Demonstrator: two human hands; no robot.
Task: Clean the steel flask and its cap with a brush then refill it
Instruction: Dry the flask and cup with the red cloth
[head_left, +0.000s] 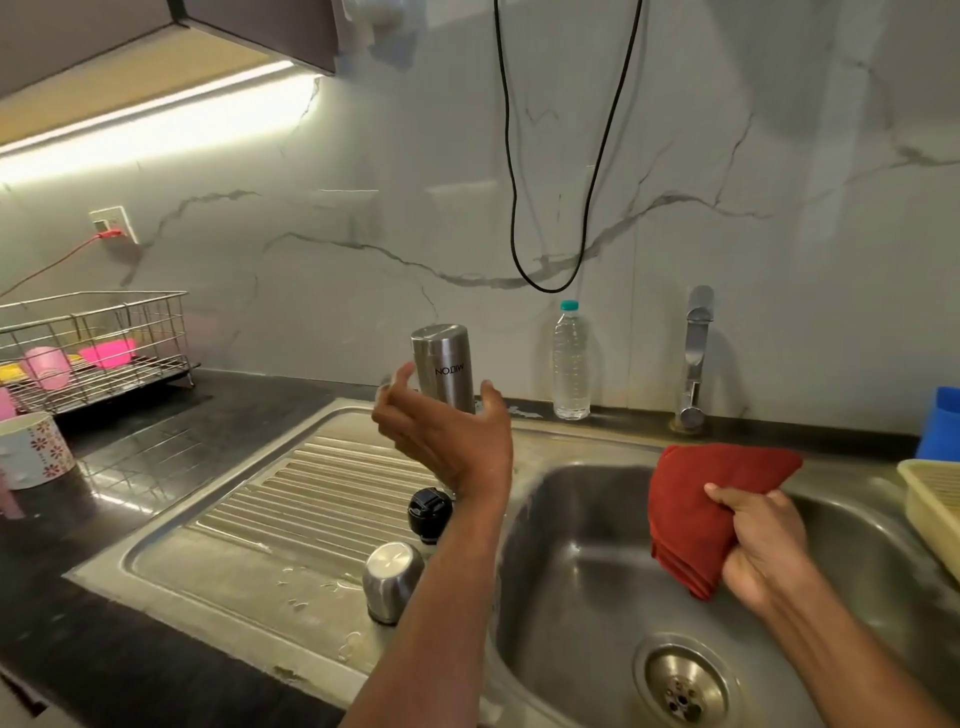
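Far left of the left hand's fingers (395, 379), a rack (93, 353) holding pink cups stands on the dark table (156, 447), with a patterned mug (31, 449) in front of it. The left hand (441, 431) is raised, its fingers spread wide, and the flask (444, 369) stands inverted just beyond them, logo upside down. Whether it rests against the fingers or is loose in the air cannot be told; they are not curled round it.

Below that hand, on the ribbed drainboard (291, 493), lie the black stopper (430, 514) and the steel cap (392, 579), with drops of water beside them.

Right of the flask, a water bottle (570, 364) and a tap (695, 358) stand at the wall. Over the sink (597, 519), the right hand (758, 545) grips a folded red cloth (711, 509).

This looks like drying after the wash. To do it well, close the left fingers firmly round the flask body first, keep it mouth-down so water drains, then wrap the cloth round it and turn. Wet steel slips, so work over the drainboard.
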